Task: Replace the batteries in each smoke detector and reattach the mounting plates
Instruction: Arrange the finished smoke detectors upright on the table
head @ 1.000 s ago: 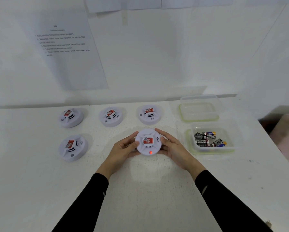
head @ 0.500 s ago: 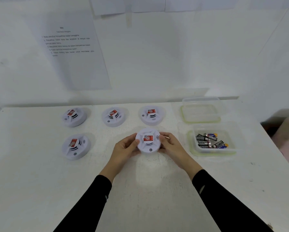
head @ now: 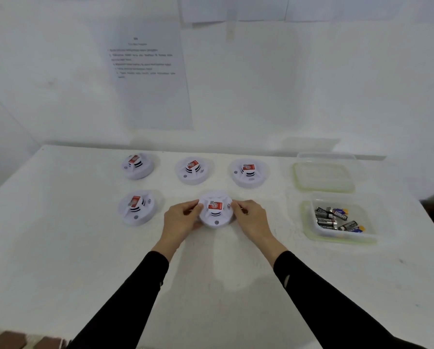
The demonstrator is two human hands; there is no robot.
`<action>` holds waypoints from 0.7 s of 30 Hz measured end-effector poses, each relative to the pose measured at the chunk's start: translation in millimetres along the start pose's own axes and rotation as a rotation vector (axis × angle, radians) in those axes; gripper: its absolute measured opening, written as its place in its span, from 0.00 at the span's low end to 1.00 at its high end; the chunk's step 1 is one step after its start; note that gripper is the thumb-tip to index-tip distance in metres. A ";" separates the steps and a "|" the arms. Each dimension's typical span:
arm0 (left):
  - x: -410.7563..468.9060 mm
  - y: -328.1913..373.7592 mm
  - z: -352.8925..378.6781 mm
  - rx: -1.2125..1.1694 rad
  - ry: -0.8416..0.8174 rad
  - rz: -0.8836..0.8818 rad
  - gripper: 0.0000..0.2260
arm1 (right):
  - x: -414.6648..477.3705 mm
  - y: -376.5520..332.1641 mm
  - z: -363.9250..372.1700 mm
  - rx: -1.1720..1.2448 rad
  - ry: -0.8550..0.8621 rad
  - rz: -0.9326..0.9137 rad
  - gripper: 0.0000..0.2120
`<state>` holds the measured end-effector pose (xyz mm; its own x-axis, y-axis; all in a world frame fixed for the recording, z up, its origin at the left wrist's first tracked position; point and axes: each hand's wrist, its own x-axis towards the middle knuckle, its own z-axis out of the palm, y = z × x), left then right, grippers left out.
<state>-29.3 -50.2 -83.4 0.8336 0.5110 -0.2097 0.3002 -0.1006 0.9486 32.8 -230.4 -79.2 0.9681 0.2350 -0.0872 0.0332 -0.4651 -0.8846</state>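
Observation:
A white round smoke detector with a red label sits face up on the white table in the front row. My left hand grips its left edge with curled fingers, and my right hand grips its right edge. Another detector lies to its left. Three more form the back row: left detector, middle detector, right detector. A clear tub at the right holds several batteries.
A clear lid or second container lies behind the battery tub. A printed sheet hangs on the white wall behind the table. The table's right edge runs past the tub, and a brown patterned floor shows at the bottom left.
The red light on the held detector's front has gone out. Both hands and the detector have shifted slightly away from me on the table; the view has tilted left and up.

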 end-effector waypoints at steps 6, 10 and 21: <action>-1.9 5.4 -3.1 0.046 -0.055 0.036 0.15 | -1.0 -2.5 -0.5 -0.036 0.017 0.000 0.12; -2.2 17.1 -31.4 0.129 0.037 0.241 0.11 | -5.9 -28.8 8.1 0.110 0.224 -0.098 0.09; 38.1 -14.6 -181.2 0.269 0.172 -0.005 0.13 | -11.9 -98.4 130.4 0.172 -0.088 -0.121 0.14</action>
<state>-85.9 125.4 -62.3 0.7479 0.6469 -0.1490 0.4348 -0.3078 0.8463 -14.4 -76.1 -50.8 0.9341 0.3570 -0.0085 0.0977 -0.2785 -0.9555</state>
